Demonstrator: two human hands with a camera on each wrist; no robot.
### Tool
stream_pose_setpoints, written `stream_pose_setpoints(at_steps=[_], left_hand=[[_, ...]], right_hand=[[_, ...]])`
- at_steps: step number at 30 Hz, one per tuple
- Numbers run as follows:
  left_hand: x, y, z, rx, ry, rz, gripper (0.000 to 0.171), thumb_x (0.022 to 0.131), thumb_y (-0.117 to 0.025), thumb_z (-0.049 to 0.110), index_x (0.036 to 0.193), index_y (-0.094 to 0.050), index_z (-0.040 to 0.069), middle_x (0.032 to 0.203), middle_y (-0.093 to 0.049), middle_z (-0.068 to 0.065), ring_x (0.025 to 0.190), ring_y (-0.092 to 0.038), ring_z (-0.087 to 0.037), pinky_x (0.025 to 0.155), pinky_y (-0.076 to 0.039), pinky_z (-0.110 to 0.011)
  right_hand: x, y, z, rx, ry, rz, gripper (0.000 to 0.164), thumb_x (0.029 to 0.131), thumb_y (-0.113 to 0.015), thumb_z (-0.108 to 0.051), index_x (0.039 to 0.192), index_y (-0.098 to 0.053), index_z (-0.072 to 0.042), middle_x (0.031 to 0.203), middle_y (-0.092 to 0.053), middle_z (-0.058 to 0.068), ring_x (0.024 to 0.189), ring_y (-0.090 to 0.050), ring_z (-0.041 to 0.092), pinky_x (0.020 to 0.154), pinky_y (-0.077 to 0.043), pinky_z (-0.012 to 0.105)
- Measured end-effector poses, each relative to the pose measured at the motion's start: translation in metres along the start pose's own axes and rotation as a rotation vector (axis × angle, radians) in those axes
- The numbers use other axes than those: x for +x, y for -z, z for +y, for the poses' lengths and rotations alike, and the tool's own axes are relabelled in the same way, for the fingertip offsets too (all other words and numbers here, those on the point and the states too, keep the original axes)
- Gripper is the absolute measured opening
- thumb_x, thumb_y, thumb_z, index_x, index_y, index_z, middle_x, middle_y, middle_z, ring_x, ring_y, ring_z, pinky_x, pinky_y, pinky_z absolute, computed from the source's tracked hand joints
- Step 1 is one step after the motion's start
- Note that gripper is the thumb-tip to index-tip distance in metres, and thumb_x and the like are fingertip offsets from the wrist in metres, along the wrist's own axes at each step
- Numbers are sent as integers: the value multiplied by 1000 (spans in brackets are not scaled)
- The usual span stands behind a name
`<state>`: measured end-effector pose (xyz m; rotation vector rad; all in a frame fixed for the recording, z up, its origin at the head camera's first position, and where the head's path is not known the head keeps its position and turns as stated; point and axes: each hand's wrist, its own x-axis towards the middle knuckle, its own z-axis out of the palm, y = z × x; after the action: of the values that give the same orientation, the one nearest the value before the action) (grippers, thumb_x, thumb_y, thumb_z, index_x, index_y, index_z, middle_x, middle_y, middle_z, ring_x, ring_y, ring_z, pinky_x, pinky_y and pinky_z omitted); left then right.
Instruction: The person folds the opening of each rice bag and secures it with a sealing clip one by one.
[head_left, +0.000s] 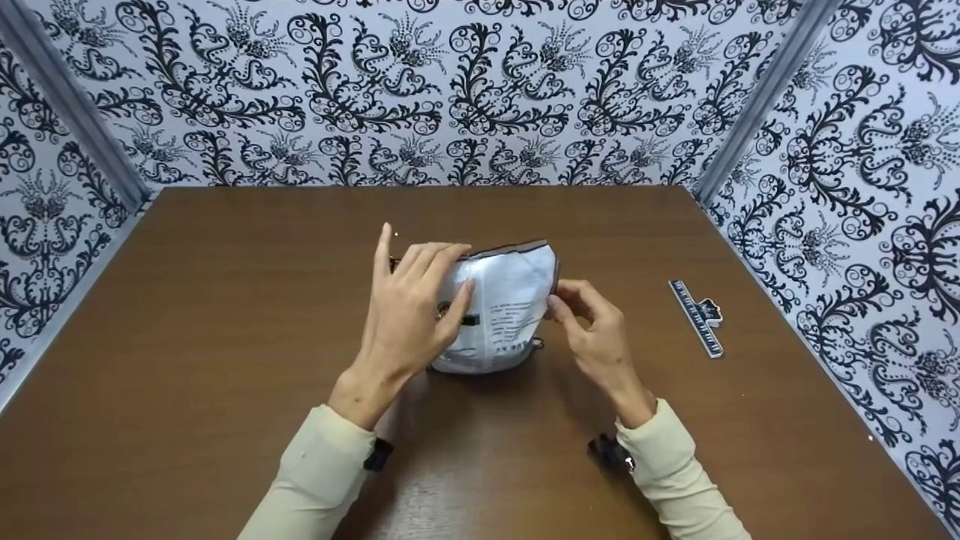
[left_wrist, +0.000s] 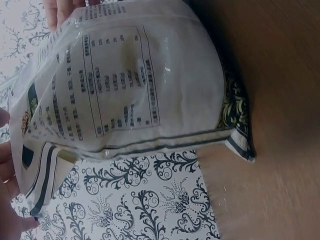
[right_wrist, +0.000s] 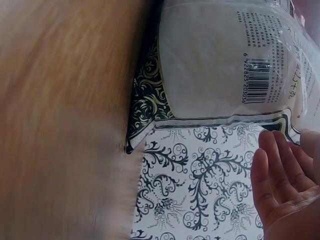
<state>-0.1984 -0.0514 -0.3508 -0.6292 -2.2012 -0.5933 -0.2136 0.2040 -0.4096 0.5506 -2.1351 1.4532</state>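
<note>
A white plastic rice bag (head_left: 499, 307) with dark trim stands upright in the middle of the table, its top edge folded and slanting. Printed text covers it; a table of figures shows in the left wrist view and a barcode (right_wrist: 257, 80) in the right wrist view. My left hand (head_left: 409, 315) grips the upper left of the bag, thumb on the near face, fingers over the top edge, little finger raised. At the upper right edge, my right hand (head_left: 596, 337) pinches the bag between thumb and index finger, the other fingers loosely bent.
A long clip (head_left: 697, 319) with ruler-like markings lies on the brown table (head_left: 225, 337), right of the bag. Patterned wall panels (head_left: 480, 90) enclose the back and both sides. Dark wrist devices (head_left: 611, 454) sit at the cuffs.
</note>
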Motion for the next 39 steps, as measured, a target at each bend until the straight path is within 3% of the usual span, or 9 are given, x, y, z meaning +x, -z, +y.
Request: stream_pose_setpoints(at_steps=[3,10,16,24,29,39], left_hand=[[1,-3,2,-7,-1,-3,38,102,-62,32,132,-67,11,125,-73,-4,117,-67,-22,131,-11,-60],[8,-7,8,-15,-19,2,39,101,-65,35,130,-68,10,121,-74,-5,113,-68,-23,131,-13,-61],[13,-10,13,-3,-22,-6,38,100,-67,35,130,-68,10,117,-74,-4,110,-69,-22,130,-17,-60],[18,-12,17,-22,-2,-26,34,100,-68,32,126,-69,10,113,-75,-3,105,-70,-21,127,-28,-55],[23,-12,20,-52,0,-32,32,101,-67,31,126,-69,10,113,-76,-3,106,-70,-20,122,-34,-51],[26,-16,24,-60,-11,-36,31,101,-67,31,125,-70,11,113,-76,-2,106,-69,-20,114,-41,-47]], right_hand=[[-1,0,0,8,-1,-2,14,97,-70,-4,110,-71,2,92,-74,12,80,-73,29,75,-58,20],[-1,-2,3,76,13,0,14,96,-70,0,109,-69,5,92,-72,17,80,-71,12,72,-61,25],[-1,-2,3,103,-3,2,13,97,-69,-1,108,-69,5,93,-72,16,79,-72,21,72,-63,31],[-1,-2,3,89,1,16,11,96,-70,-2,106,-70,3,91,-71,15,78,-70,13,71,-61,26],[1,-1,3,44,31,29,12,97,-71,-4,108,-73,-1,96,-68,10,78,-67,14,69,-60,24],[0,-4,1,43,53,76,20,96,-71,-1,115,-73,2,102,-67,13,80,-67,11,71,-58,21]])
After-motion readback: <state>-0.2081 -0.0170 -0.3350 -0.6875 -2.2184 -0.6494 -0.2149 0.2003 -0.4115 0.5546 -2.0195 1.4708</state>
